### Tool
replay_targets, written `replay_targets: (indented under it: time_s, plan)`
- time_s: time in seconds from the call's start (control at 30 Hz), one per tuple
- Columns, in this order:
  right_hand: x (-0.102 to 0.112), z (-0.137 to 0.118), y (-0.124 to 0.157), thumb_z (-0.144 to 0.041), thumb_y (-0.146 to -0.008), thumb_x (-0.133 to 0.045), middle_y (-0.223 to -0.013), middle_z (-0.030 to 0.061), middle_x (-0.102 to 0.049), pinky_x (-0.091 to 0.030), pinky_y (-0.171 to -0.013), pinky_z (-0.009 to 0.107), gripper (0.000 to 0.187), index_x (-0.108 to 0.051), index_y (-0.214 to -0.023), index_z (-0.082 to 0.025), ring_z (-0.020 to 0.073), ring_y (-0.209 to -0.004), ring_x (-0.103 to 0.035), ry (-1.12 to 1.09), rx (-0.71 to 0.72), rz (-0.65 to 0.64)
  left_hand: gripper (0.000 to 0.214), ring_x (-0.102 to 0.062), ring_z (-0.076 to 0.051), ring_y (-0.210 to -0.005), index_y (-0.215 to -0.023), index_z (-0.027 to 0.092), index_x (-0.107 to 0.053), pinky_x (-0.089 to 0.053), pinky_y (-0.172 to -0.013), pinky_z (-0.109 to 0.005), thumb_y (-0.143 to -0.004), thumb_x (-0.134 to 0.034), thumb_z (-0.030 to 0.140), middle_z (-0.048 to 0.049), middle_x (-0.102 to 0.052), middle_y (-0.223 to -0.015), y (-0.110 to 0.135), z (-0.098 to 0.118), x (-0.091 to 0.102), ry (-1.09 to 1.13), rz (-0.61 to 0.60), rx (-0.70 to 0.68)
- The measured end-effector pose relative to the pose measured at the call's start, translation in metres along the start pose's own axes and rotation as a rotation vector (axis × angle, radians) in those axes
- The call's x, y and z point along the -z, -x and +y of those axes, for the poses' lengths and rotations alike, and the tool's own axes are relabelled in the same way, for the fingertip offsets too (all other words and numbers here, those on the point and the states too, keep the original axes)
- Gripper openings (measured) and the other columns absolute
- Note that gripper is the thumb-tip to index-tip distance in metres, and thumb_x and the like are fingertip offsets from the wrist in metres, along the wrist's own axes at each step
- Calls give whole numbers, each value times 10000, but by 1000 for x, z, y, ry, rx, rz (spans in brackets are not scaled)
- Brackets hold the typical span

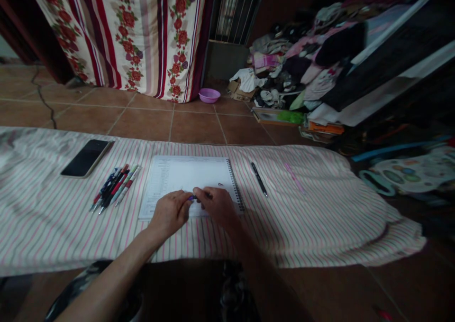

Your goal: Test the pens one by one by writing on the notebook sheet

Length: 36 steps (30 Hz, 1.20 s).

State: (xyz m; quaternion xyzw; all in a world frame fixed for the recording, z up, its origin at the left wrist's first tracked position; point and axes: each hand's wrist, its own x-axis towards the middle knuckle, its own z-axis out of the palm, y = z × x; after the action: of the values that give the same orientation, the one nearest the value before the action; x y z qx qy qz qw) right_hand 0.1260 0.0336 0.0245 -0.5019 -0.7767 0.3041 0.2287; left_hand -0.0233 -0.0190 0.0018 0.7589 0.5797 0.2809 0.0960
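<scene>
Both hands meet over the lower part of a spiral notebook (199,170). My left hand (172,210) is closed, its thumb and fingers pinching one end of a pen (192,197) with a purple-blue part. My right hand (219,207) is closed on the pen's other end, where a dark bit shows. Most of the pen is hidden by the fingers. A small dark piece (221,184) lies on the page just above my right hand. To the right of the notebook lie a black pen (259,179) and a pink pen (294,177).
A bunch of several pens (115,187) lies left of the notebook, with a phone (86,158) beyond it. Everything rests on a striped cloth (320,208). Past its far edge are a floral curtain (152,37), a purple basin (209,95) and piled clothes (320,75).
</scene>
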Motion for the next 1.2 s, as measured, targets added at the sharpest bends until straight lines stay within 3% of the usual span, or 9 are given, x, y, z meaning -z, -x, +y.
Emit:
replay_targets:
  time_s: [0.17,0.3,0.43,0.57,0.8,1.03,1.2]
  plan:
    - [0,0,-1,-501,-798,-504,-660,26,-672,-433,-596,253,326,-646,-778,-207,154,-606,-638,-119,-68,36,237,-586,-164,-666,-912,178,-626,-434,-613,-272,-853,-406,241,-35,-626,-714,-1,1,1,151,-27,122]
    - [1,5,-5,-504,-756,-550,-771,42,-662,-439,-520,239,431,-545,-1040,-180,142,-568,-639,-430,-172,1,220,-513,-124,-533,-799,178,-606,-379,-515,-246,-849,-431,301,2,-567,-607,0,-3,-5,469,-17,301]
    - [2,6,-8,-446,-721,-593,-788,35,-637,-397,-483,209,405,-541,-1007,-163,129,-623,-617,-747,-231,-56,259,-372,-73,-408,-816,156,-579,-271,-422,-217,-803,-493,400,45,-483,-517,-3,-2,-7,951,-23,514]
    - [2,5,-7,-351,-668,-658,-795,16,-626,-377,-527,216,332,-631,-943,-167,101,-640,-541,-879,-198,-109,337,-411,-69,-451,-827,119,-608,-284,-465,-216,-700,-621,430,24,-525,-534,-8,5,0,1161,-61,561]
    - [1,3,-6,-307,-683,-647,-654,-26,-604,-361,-590,238,302,-678,-955,-180,82,-591,-478,-937,-181,-154,335,-413,-70,-461,-773,112,-628,-291,-497,-232,-684,-656,434,19,-527,-520,-7,10,4,1293,-107,542]
    - [-1,-2,-6,-304,-668,-657,-611,-21,-618,-405,-628,259,167,-658,-769,-171,107,-600,-540,-881,-141,-71,355,-413,-66,-459,-770,121,-622,-292,-496,-229,-671,-667,460,24,-529,-522,-7,9,1,1253,-74,524]
    - [-10,0,-7,-338,-658,-666,-613,-26,-590,-424,-597,256,178,-583,-669,-181,115,-585,-543,-725,-91,6,348,-401,-64,-460,-757,124,-612,-300,-503,-230,-677,-667,459,28,-524,-519,-5,8,-3,1242,-43,526]
